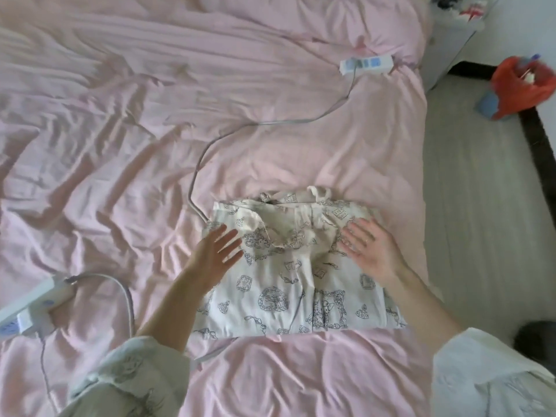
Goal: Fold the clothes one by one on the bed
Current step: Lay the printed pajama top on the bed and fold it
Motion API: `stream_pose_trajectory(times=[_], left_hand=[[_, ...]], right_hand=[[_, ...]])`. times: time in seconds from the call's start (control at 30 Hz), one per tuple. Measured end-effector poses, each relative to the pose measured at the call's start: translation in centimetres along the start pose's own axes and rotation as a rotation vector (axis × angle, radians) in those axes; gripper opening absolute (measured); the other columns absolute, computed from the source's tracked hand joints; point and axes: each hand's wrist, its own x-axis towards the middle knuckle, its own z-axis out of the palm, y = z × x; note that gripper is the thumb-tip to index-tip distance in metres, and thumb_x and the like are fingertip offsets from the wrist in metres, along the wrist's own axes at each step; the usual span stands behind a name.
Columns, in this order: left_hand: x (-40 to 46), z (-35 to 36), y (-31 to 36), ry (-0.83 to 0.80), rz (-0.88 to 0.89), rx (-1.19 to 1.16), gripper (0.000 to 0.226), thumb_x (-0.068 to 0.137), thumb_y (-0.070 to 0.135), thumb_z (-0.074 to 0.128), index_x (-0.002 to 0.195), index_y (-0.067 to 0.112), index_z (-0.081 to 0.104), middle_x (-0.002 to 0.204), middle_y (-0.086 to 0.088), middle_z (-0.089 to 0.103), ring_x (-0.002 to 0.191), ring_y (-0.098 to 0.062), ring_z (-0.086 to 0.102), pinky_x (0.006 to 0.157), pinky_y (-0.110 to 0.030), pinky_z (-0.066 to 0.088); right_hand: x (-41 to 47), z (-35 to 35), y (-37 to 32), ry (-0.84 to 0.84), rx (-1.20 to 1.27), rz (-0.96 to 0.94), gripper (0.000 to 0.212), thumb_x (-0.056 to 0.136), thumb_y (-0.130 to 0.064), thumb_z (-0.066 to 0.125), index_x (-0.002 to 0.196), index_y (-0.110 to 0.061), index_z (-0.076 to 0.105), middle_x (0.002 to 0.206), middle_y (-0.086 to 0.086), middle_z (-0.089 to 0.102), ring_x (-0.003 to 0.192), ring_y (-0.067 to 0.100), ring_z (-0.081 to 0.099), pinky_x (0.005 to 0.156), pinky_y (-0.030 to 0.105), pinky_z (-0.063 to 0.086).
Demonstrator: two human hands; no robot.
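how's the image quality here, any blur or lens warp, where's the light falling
Head view: soft and slightly smeared throughout, so the print on the folded garment reads fuzzy; the left hand and right hand show mild motion blur; wide-angle bending curves the bed edge; even daylight, faint shadows in the sheet wrinkles, no glare.

Cream garment (pixel 288 275) with blue line-drawn print, folded into a rough rectangle, flat on the pink bed (pixel 120 145). Collar end lies beyond the fingertips of left hand (pixel 215 254) and right hand (pixel 371 251); both palms sit at its side edges.
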Motion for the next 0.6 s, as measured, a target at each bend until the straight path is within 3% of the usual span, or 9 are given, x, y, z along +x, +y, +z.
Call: stream_pose_trajectory(times=[0.07, 0.17, 0.27, 0.33, 0.43, 0.53, 0.6], left_hand=[[0.6, -1.5, -2.1, 0.086, -0.027, 0.141, 0.037, 0.099, 0.016, 0.042, 0.135, 0.005, 0.042, 0.115, -0.010, 0.060, 0.099, -0.027, 0.059, 0.080, -0.037, 0.051], [0.6, -2.5, -4.1, 0.218, 0.037, 0.330, 0.028, 0.096, 0.005, 0.046, 0.123, -0.001, 0.051, 0.091, -0.010, 0.064, 0.077, -0.020, 0.061, 0.059, -0.027, 0.057], [1.4, -2.3, -4.5, 0.267, 0.288, 0.811, 0.028, 0.092, 0.001, 0.049, 0.119, 0.007, 0.055, 0.110, -0.012, 0.064, 0.085, -0.018, 0.061, 0.077, -0.033, 0.056], [2.1, -1.4, -4.0, 0.230, 0.512, 1.202, 0.038, 0.091, 0.000, 0.046, 0.124, 0.015, 0.056, 0.130, -0.007, 0.054, 0.108, -0.019, 0.055, 0.096, -0.033, 0.045], [3.6, 1.0, -2.7, 0.099, 0.862, 1.660, 0.064, 0.082, -0.011, 0.043, 0.133, 0.026, 0.051, 0.148, -0.004, 0.037, 0.135, -0.027, 0.032, 0.111, -0.040, 0.026], [6.3, 3.4, -2.3, -0.058, 0.957, 1.971, 0.073, 0.081, -0.010, 0.045, 0.137, 0.036, 0.043, 0.158, -0.004, 0.014, 0.145, -0.030, 0.006, 0.117, -0.045, 0.008], [7.9, 4.1, -2.3, -0.044, 0.946, 2.031, 0.056, 0.087, -0.002, 0.049, 0.129, 0.035, 0.052, 0.158, -0.005, 0.011, 0.146, -0.031, -0.002, 0.116, -0.047, -0.003]], right_hand=[[0.0, 0.3, 2.1, 0.021, -0.265, -0.013, 0.021, 0.097, -0.020, 0.047, 0.109, -0.004, 0.055, 0.100, 0.008, 0.064, 0.092, 0.022, 0.062, 0.076, 0.032, 0.051], [0.2, 1.2, 4.9, 0.041, -0.823, -0.139, 0.018, 0.095, -0.012, 0.049, 0.103, 0.000, 0.061, 0.080, 0.006, 0.067, 0.068, 0.018, 0.062, 0.059, 0.024, 0.053], [1.9, 2.0, 6.0, 0.143, -1.164, -0.340, 0.017, 0.096, -0.010, 0.047, 0.109, -0.008, 0.058, 0.090, 0.002, 0.061, 0.074, 0.019, 0.060, 0.063, 0.031, 0.053], [3.3, 2.1, 5.3, 0.181, -1.337, -0.497, 0.034, 0.094, -0.003, 0.045, 0.125, -0.013, 0.052, 0.103, 0.008, 0.061, 0.092, 0.022, 0.059, 0.070, 0.027, 0.048], [5.0, 2.2, 3.6, 0.098, -1.755, -0.588, 0.054, 0.090, -0.002, 0.049, 0.139, -0.022, 0.041, 0.137, 0.012, 0.043, 0.125, 0.028, 0.042, 0.087, 0.036, 0.048], [6.1, 2.1, 2.4, -0.029, -2.025, -0.664, 0.036, 0.092, -0.019, 0.051, 0.127, -0.025, 0.055, 0.150, 0.006, 0.027, 0.132, 0.032, 0.029, 0.097, 0.043, 0.039], [7.0, 1.9, 2.1, -0.083, -2.061, -0.710, 0.029, 0.092, -0.026, 0.052, 0.118, -0.023, 0.063, 0.153, 0.005, 0.024, 0.136, 0.032, 0.024, 0.103, 0.047, 0.030]])
